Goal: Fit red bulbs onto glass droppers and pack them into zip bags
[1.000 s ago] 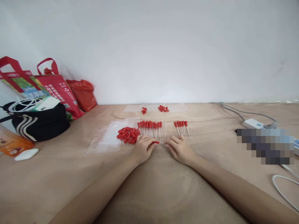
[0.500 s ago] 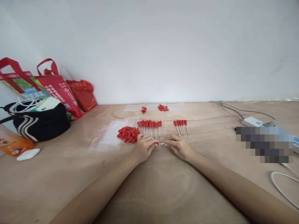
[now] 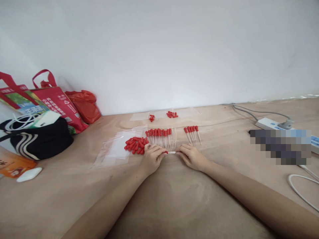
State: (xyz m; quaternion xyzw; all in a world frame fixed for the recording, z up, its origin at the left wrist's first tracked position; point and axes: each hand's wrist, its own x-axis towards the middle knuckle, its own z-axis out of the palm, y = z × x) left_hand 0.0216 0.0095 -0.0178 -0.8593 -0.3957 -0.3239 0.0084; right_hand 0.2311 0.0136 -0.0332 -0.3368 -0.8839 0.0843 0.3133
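My left hand [image 3: 152, 158] is closed on a red rubber bulb [image 3: 166, 152]. From the bulb a clear dropper tube [image 3: 171, 152] runs sideways to my right hand [image 3: 191, 156], whose fingers pinch its other end. Just beyond the hands lies a row of droppers [image 3: 159, 136], most of them topped with red bulbs; a few clear tubes at its right end show no bulb. Several more capped droppers [image 3: 192, 134] lie fanned out beyond my right hand. A heap of loose red bulbs [image 3: 135, 145] touches the area beside my left hand.
Clear plastic bags [image 3: 116, 147] lie left of the bulb heap. Near the wall are more bagged red bulbs [image 3: 171, 114]. Shopping bags [image 3: 59, 103] and a black pouch [image 3: 47, 139] stand at the left. On the right are a power strip [image 3: 267, 123] and a white cable [image 3: 292, 186].
My right fingers have closed around the tube's end and drawn slightly away from my left hand, so more of the clear tube shows. The view has tilted slightly.
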